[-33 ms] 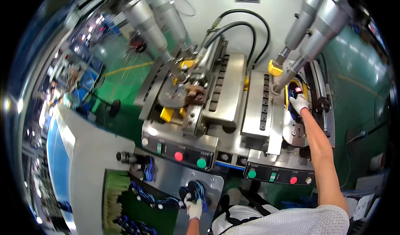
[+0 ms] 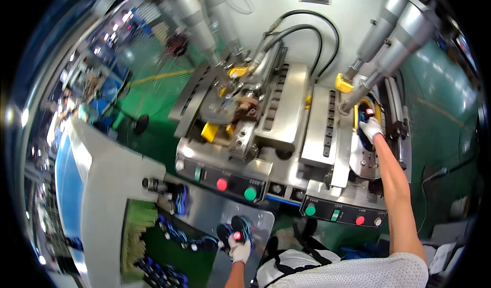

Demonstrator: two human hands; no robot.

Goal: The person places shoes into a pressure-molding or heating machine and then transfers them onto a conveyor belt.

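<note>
My left hand [image 2: 239,251], in a white glove, grips the near end of a dark shoe with blue stripes [image 2: 244,227] on the metal shelf. A round red patch shows just past its fingers. Another dark shoe [image 2: 223,233] lies against it on the left. Far to the right, my white-gloved right hand [image 2: 372,128] is closed on a dark shoe [image 2: 364,115] seated in the machine's right-hand station. A red patch shows inside that shoe too, and my fingers partly hide it.
The two-station press [image 2: 279,104] has slanted metal cylinders [image 2: 386,42] and yellow blocks [image 2: 209,131]. Along its front run panels with red and green buttons [image 2: 250,194]. More shoes sit on the shelf's left [image 2: 180,198] and on the green surface below [image 2: 203,243].
The whole view has shifted slightly. My left hand has moved a little on its shoe, and a red patch now shows by its fingers. The right hand stays at the shoe in the station.
</note>
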